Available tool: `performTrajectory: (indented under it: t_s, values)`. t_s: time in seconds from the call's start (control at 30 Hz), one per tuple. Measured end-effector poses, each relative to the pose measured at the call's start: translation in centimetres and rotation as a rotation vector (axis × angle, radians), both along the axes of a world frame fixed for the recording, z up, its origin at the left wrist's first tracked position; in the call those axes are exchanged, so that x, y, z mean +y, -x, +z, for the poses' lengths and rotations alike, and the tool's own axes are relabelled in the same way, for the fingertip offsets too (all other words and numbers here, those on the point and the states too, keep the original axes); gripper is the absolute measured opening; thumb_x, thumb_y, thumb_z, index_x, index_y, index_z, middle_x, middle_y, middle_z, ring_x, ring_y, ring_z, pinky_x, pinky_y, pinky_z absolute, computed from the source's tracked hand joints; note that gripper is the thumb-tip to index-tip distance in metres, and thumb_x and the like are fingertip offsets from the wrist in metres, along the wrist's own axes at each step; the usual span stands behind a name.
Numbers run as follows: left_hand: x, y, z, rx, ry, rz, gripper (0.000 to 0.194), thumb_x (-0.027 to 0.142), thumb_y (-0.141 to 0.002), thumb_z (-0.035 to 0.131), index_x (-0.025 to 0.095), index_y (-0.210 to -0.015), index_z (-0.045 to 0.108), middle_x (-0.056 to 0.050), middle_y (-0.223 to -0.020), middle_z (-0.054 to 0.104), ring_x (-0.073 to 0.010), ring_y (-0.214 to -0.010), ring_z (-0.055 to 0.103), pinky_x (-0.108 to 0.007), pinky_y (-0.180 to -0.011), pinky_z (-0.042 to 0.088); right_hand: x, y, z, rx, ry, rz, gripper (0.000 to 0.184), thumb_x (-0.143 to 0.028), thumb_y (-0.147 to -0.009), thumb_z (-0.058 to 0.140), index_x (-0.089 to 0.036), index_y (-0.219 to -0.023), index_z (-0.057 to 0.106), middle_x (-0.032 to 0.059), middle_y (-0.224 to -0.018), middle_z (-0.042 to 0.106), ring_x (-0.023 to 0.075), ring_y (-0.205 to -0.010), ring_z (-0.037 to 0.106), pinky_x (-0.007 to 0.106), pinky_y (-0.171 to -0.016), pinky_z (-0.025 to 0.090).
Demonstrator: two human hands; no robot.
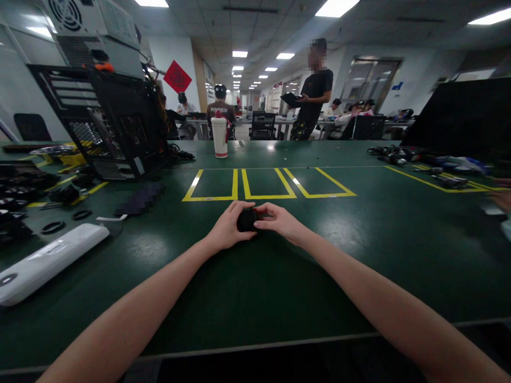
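Observation:
Both my arms reach forward over a dark green table [260, 282]. My left hand [225, 227] and my right hand [280, 221] meet in the middle, fingers curled around a small black object [247, 220] held between them just above or on the table top. What the object is stays unclear, as the fingers cover most of it. Just beyond the hands lie three yellow taped rectangles [266, 184].
A white flat device [45, 268] lies at the left, with black rings and parts behind it. An open black computer case [115, 127] stands at the back left, a white cup [220, 137] behind the rectangles. Cables lie at the right. Another person's hand [510, 198] shows at the right edge; a person stands at the back.

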State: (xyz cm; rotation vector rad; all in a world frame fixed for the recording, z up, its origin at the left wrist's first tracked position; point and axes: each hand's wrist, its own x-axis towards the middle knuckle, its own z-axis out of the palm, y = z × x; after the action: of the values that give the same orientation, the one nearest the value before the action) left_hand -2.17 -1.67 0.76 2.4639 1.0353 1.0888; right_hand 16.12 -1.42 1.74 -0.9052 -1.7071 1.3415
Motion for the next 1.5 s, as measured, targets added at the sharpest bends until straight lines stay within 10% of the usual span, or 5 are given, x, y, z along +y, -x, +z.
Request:
performTrajectory:
  t_s: [1.5]
  values:
    - [-0.11, -0.1, 0.33, -0.008, 0.016, 0.001, 0.06, 0.022, -0.06, 0.068, 0.024, -0.114, 0.04, -0.004, -0.11, 0.045, -0.0209, -0.101, 0.048, -0.038, -0.088, 0.041, -0.19, 0.63, -0.18, 0.041, 0.041, -0.081, 0.025, -0.029, -0.066, 0.063, -0.02, -0.087, 0.052, 0.0024, -0.088, 0.057, 0.0154, -0.086, 0.056, 0.036, -0.079, 0.046]
